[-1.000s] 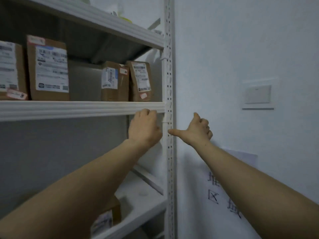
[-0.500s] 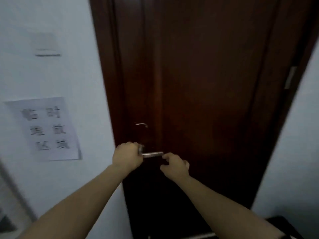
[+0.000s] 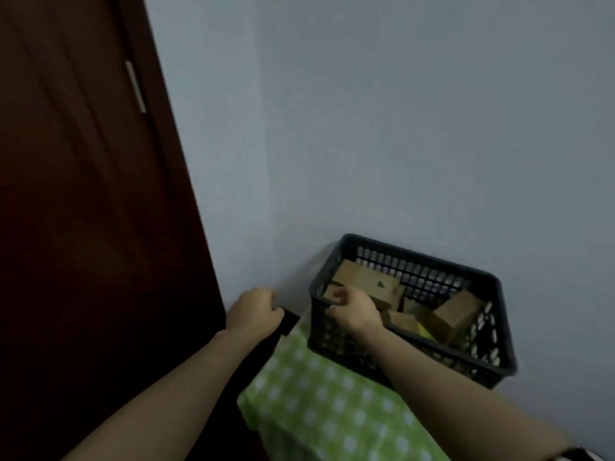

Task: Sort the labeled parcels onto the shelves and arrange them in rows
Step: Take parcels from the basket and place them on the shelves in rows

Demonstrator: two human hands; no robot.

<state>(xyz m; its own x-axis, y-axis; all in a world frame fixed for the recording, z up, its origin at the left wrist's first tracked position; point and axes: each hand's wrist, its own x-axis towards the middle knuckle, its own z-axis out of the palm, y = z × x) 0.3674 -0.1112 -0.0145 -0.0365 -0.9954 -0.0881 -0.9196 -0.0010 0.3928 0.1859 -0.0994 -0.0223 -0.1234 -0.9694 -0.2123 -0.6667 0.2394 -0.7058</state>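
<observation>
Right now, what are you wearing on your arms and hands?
Both forearms are bare; no gloves or watch on the left hand or right hand. A dark edge by the right elbow may be a sleeve; too blurred to tell.

Basket (image 3: 416,255) was set on cloth-covered surface (image 3: 316,410) against wall (image 3: 399,128), parcels (image 3: 459,314) were piled inside, right hand (image 3: 354,309) was found at near rim, left hand (image 3: 254,311) was held between basket and door (image 3: 83,227).
</observation>
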